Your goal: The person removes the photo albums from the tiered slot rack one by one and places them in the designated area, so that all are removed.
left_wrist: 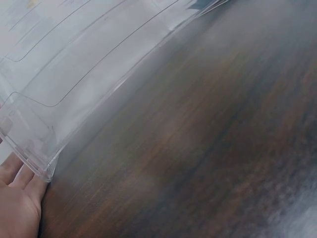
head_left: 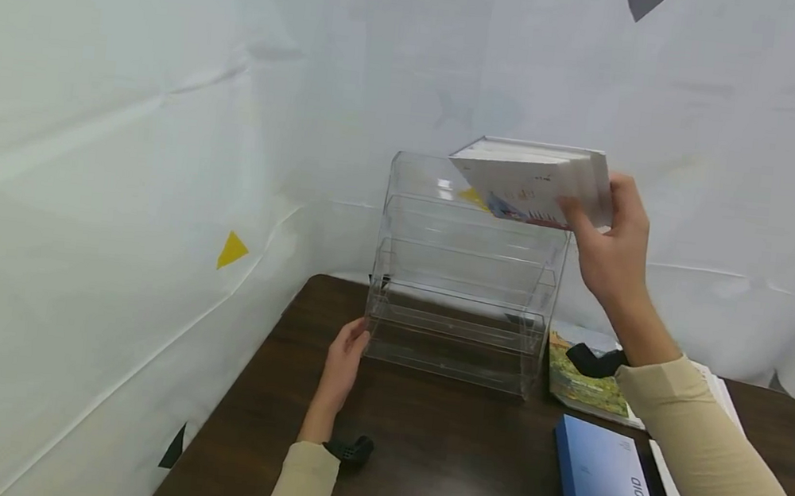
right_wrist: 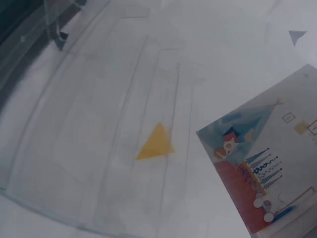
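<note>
A clear acrylic tiered rack [head_left: 463,266] stands near the back of the dark table. My left hand [head_left: 344,359] rests against its lower left side. In the left wrist view, that hand's fingers [left_wrist: 35,189] lie fairly straight along the bottom corner of the clear rack [left_wrist: 47,171]. Above the rack's top right, my right hand [head_left: 617,241] holds up a thick white book [head_left: 529,185], thumb on its cover and the other fingers behind. The right wrist view shows the book's illustrated cover [right_wrist: 267,158], with a blue tent and a red area.
A blue book [head_left: 612,484] marked POLAROID lies on the dark wooden table [head_left: 449,461] at front right. Behind it lies a book with a green and yellow cover [head_left: 582,378]. More white books are partly hidden under my right sleeve [head_left: 715,462]. A white sheet [head_left: 124,174] hangs around the table.
</note>
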`<state>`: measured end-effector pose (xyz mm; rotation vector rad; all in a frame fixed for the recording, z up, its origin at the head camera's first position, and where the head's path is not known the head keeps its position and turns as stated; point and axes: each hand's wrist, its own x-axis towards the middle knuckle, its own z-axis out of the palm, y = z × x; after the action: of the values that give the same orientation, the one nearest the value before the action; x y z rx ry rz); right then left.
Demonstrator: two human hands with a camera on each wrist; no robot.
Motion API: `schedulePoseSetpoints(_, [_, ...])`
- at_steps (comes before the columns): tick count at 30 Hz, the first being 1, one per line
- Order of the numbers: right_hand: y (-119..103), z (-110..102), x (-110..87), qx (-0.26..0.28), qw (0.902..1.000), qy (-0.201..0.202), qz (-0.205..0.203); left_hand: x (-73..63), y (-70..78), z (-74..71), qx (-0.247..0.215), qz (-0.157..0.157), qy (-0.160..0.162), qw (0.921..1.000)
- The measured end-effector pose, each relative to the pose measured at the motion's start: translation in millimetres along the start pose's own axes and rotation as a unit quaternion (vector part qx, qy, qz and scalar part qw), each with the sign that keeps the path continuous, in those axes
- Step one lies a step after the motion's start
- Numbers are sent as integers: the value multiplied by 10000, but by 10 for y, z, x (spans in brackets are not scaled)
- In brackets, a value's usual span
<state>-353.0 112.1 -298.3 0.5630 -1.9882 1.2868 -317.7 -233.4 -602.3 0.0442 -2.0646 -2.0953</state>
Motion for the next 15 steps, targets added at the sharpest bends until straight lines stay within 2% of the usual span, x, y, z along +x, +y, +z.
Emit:
schedulePoseSetpoints(4, [6,-132,-266,144,9999,-41,25,14,7,-12,47,21,-5,10000])
schedulePoseSetpoints(9, [55,-246,-647,326,9982,-496,116,42,-3,-40,69,7,-12,10000])
schedulePoseSetpoints(15, [155,-282,-1144,293,9903,-1137,739,60,-34,-104,35,-71,-42,10000])
